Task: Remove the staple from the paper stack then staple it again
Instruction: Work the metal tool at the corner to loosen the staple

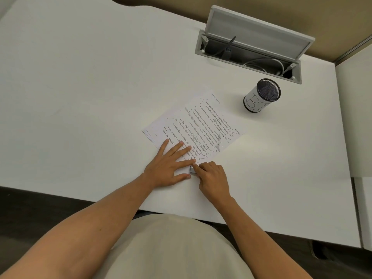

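One camera alone, worn on the person's head, looks forward and steeply down from above the near edge of a white desk (80, 97). Its wide angle bends the desk's edges. Nearest, at the bottom, lie the person's torso and both forearms; the left hand (168, 165) and right hand (213, 178) sit close below the lens, near the middle. The far right reaches an open cable hatch (249, 49) and a tan partition (332, 15) behind it.

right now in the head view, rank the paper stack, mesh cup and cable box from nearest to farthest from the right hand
1. paper stack, touching the right hand, just ahead
2. mesh cup, farther ahead, to the right
3. cable box, at the desk's back edge
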Demonstrator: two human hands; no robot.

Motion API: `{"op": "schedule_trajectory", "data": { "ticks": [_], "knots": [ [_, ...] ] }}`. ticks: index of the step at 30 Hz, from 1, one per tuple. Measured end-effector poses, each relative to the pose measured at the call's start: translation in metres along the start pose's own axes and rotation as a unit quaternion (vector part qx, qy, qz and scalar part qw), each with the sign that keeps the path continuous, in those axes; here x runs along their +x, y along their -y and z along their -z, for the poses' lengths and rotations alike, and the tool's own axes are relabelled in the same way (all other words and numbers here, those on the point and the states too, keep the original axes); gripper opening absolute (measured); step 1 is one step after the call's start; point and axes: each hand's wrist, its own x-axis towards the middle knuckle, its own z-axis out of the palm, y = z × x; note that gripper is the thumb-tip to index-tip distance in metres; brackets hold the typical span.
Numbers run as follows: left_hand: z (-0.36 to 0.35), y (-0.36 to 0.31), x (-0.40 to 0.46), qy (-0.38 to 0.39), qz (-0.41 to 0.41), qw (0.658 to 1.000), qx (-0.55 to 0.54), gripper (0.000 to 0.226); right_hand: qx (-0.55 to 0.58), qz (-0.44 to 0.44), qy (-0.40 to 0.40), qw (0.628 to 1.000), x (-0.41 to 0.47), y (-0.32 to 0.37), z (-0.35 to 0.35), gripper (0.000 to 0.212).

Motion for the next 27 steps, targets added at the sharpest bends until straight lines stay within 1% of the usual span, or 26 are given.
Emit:
{"op": "schedule_trajectory", "data": {
  "ticks": [5,8,12,15,20,23,27],
  "knots": [
    [0.0,-0.001,0.001,0.025,0.008,1.0,0.015,0.063,-0.002,0.0,0.009,1.0,0.002,0.001,0.0,0.042],
    [0.001,0.0,0.001,0.029,0.005,0.999,0.019,0.063,0.012,-0.02,0.02,1.0,0.004,0.003,0.001,0.037],
    [0.002,-0.001,0.002,0.038,0.006,0.999,0.016,0.064,0.061,-0.065,0.069,0.994,0.008,0.001,0.005,0.02],
    [0.003,-0.001,0.002,0.047,0.011,0.999,0.019,0.065,0.098,-0.103,0.111,0.984,0.015,-0.005,0.009,0.015],
    [0.005,-0.002,0.003,0.054,0.014,0.998,0.021,0.067,0.197,-0.184,0.175,0.947,0.03,-0.013,0.016,0.013],
    [0.005,-0.002,0.003,0.057,0.014,0.998,0.026,0.067,0.237,-0.221,0.199,0.925,0.038,-0.017,0.02,0.019],
    [0.005,-0.002,0.003,0.061,0.014,0.998,0.029,0.067,0.31,-0.298,0.237,0.871,0.047,-0.021,0.022,0.018]
  ]
}}
